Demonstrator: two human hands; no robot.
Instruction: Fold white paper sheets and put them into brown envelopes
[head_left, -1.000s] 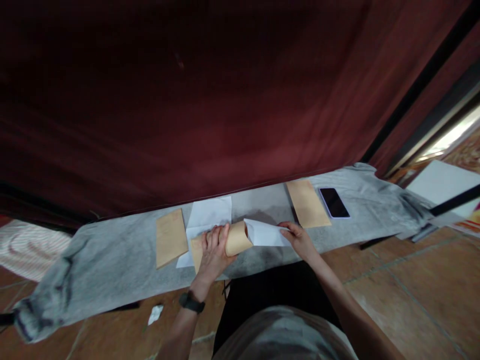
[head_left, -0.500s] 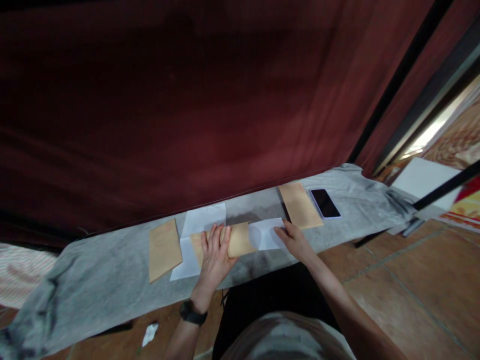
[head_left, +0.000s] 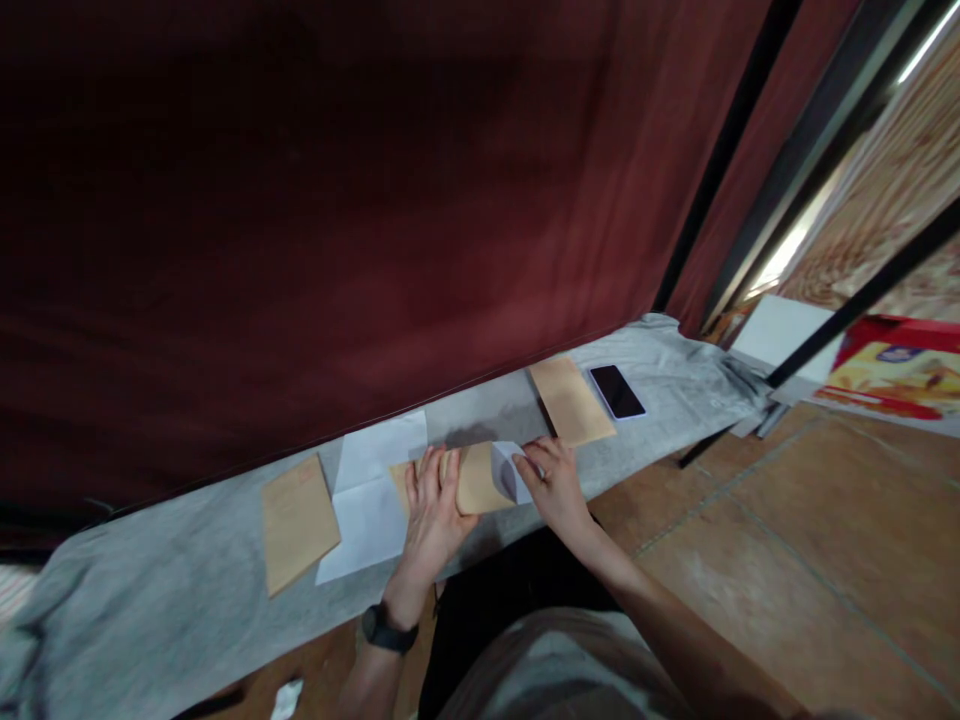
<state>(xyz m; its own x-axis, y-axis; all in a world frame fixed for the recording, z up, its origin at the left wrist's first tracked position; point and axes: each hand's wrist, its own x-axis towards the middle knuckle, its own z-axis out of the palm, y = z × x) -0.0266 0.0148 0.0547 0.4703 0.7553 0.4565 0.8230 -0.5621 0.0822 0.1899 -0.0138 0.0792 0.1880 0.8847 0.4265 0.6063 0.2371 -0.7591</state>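
My left hand, a dark watch on its wrist, grips a brown paper envelope with its fingers across the top and the thumb by the lower edge. The envelope's mouth faces right and bulges apart. A folded white sheet of paper sits partly inside that mouth. My right hand pinches the sheet's outer end, its thumb and fingers closed. Left of my left hand, another white sheet with a crease lies flat, partly under the envelope's flap.
A second brown envelope rests at the left on the grey cloth covering the narrow table. To the right lie a third envelope and a phone. A dark red curtain hangs right behind the table.
My right hand has moved left, pushing the white sheet deeper into the envelope, so less of it shows. My left hand keeps its hold. The camera view has turned slightly right.
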